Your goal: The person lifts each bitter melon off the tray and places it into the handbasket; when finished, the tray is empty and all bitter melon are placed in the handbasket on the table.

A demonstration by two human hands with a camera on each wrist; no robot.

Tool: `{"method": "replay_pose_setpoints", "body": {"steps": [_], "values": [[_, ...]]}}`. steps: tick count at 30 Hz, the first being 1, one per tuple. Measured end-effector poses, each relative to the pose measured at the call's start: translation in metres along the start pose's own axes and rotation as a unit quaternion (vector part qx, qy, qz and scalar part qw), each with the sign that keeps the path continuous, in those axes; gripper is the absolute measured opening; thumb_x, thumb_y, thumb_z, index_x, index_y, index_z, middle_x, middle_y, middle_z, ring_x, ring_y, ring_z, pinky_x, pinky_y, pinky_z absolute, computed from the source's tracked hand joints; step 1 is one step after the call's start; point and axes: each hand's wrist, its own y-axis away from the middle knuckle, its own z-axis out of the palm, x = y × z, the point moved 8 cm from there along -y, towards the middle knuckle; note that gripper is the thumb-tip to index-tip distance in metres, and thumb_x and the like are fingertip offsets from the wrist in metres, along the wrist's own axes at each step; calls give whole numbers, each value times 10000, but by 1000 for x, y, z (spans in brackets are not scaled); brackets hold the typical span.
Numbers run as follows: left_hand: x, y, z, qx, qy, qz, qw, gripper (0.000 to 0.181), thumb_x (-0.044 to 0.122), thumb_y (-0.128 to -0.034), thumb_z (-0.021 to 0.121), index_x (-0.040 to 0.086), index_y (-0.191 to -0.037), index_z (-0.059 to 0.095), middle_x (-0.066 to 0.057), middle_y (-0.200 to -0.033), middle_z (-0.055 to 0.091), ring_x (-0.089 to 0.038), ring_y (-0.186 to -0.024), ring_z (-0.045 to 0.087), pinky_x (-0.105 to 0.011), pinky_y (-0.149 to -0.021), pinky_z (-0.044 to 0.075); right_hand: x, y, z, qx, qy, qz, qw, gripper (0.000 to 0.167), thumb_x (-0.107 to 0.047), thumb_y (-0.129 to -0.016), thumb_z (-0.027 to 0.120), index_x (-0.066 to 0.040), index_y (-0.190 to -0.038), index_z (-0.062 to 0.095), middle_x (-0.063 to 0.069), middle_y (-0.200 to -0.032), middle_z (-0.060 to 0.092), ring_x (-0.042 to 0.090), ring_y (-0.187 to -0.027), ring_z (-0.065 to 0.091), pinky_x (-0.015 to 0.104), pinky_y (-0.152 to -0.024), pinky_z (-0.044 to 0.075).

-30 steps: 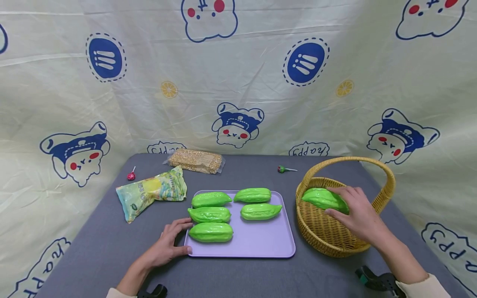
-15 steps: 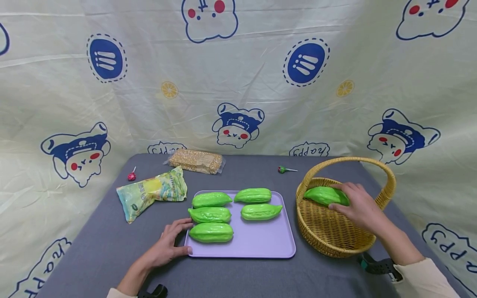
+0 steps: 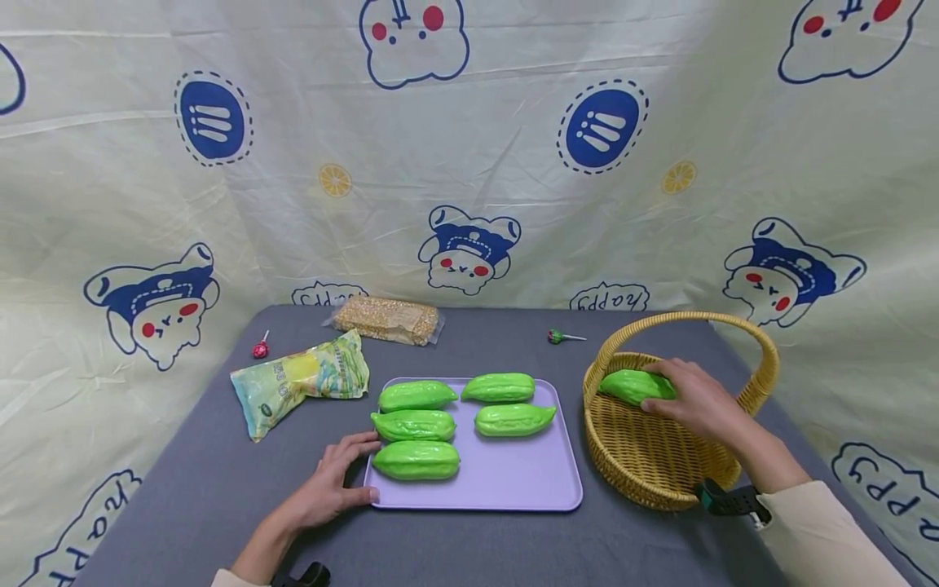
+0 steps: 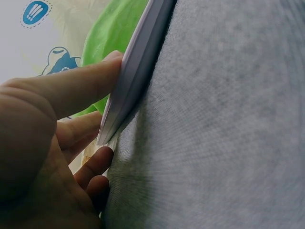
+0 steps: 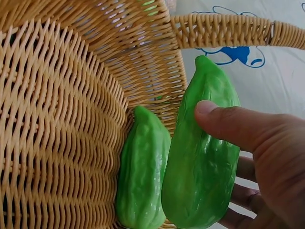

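Note:
Over the far part of the wicker basket [image 3: 645,448], my right hand [image 3: 697,399] grips a green gourd [image 3: 634,386] between thumb and fingers. The right wrist view has this held gourd [image 5: 202,157] in front, with a second gourd [image 5: 143,171] lying beside it against the basket wall. My left hand [image 3: 323,487] rests at the left rim of the lilac tray [image 3: 513,481], thumb and fingertips touching the edge. On that tray lie several green gourds, including a column at the left [image 3: 416,460] and two at the right [image 3: 515,419].
A colourful packet [image 3: 304,379] and a clear bag of grains [image 3: 386,319] lie behind the tray at the left. One red lollipop [image 3: 260,350] is at the far left, a green one [image 3: 556,336] behind the tray's right side. The basket's handle [image 3: 689,316] arches above it.
My right hand has carried its gourd a little farther back and lower in the basket. My left hand stays at the tray's edge.

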Motion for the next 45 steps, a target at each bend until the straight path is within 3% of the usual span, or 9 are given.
{"method": "replay_pose_setpoints", "body": {"steps": [14,19,26,35,45], "values": [[-2,-1,0,16,-30,-32,10000,638,342,-779,738,133,-1333,501,-64,-1473,368,-305,-1275,290,-571,-1026,213,13,-7,18,-184,-198,-38,9996,516,-271,-818,715,-23,-1238,550,248,-1263,526,422,-1120,469,572,-848,406],[-2,-1,0,-5,-14,-81,10000,633,341,-782,735,136,-1333,501,-61,-1476,365,-305,-1281,287,-573,-1031,209,15,-8,21,-155,-187,-186,9995,494,-258,-796,737,4,-1186,582,239,-1190,572,407,-1075,501,523,-818,419],[-2,-1,0,-38,50,-140,9999,627,334,-785,734,139,-1333,500,-59,-1477,361,-304,-1283,279,-579,-1034,201,19,-7,26,-138,-136,-377,9991,466,-254,-771,757,-13,-1141,610,214,-1131,604,411,-1058,526,546,-856,405],[-3,-1,0,-47,42,-153,9999,620,337,-793,728,142,-1335,497,-56,-1481,356,-307,-1287,276,-579,-1033,204,27,-4,34,-346,-91,-128,9993,485,-264,-741,781,-30,-1134,619,193,-1080,573,385,-1012,501,516,-802,398],[-1,0,0,-21,4,-34,10000,624,334,-790,730,124,-1331,500,-70,-1474,363,-308,-1276,283,-561,-1022,214,29,-1,38,-280,-39,-254,9993,459,-248,-725,794,-71,-1114,626,140,-1000,555,298,-926,484,403,-751,333]]}}
